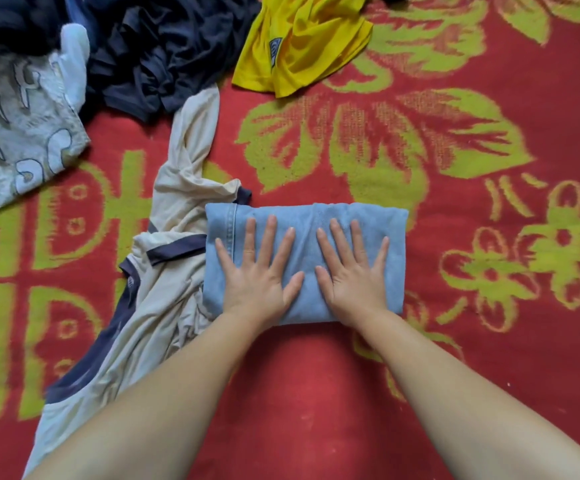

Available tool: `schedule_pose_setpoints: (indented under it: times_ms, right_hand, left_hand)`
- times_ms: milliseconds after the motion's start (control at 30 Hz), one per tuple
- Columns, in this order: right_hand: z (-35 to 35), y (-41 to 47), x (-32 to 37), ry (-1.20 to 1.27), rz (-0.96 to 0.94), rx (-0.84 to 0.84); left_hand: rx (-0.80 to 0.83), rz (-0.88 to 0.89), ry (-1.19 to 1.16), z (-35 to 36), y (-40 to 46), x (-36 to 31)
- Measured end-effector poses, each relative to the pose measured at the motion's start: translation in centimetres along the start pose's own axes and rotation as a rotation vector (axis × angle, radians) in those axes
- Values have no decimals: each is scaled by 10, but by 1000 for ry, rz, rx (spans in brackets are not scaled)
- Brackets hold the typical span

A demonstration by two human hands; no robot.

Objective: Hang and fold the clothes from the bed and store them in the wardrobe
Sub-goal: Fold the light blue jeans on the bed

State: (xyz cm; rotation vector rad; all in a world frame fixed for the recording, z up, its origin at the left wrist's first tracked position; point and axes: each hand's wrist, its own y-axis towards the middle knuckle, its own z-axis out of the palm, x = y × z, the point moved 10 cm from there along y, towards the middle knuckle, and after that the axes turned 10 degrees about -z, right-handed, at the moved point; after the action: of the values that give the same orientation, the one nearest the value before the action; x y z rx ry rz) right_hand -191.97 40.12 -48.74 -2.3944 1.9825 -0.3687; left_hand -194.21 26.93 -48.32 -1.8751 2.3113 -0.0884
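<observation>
Folded light-blue denim garment (304, 216) on the red-and-green patterned bed (489, 98): left hand (259, 275) and right hand (352, 275), each grip flat and open, grasping nothing, press it; even downward pressure should set the creases.

Single head-worn wide-angle view, pitched steeply down from above the person's forearms, close over the red bedspread with yellow-green flower pattern (489, 341), edges bowed by lens distortion, no second view.

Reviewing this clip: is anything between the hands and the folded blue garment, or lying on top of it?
Nothing visible. The left hand and right hand press flat, fingers spread, directly on the folded blue garment. Nothing lies on it; the beige shirt only meets its left edge. The wardrobe is out of view.
</observation>
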Motion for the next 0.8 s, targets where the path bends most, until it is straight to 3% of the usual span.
schedule_pose_setpoints:
  times_ms: [167,267,367,433,600,800]
  right_hand:
    - [10,-3,-1,48,-3,107]
    - [1,-18,4,52,-118,142]
    - [2,-50,15,-38,-230,181]
    - [9,-64,22,-82,-179,238]
    - [5,-32,15,-111,-3,185]
    - [-22,-19,17,-105,-42,248]
  left_hand:
    - [69,84,-49,-4,-12,0]
    - [16,206,21,-7,-32,2]
    - [136,201,111,5,-42,5]
    - [161,152,174,7,-46,7]
    - [103,120,224,0,-32,3]
    - [196,95,190,-12,-25,9]
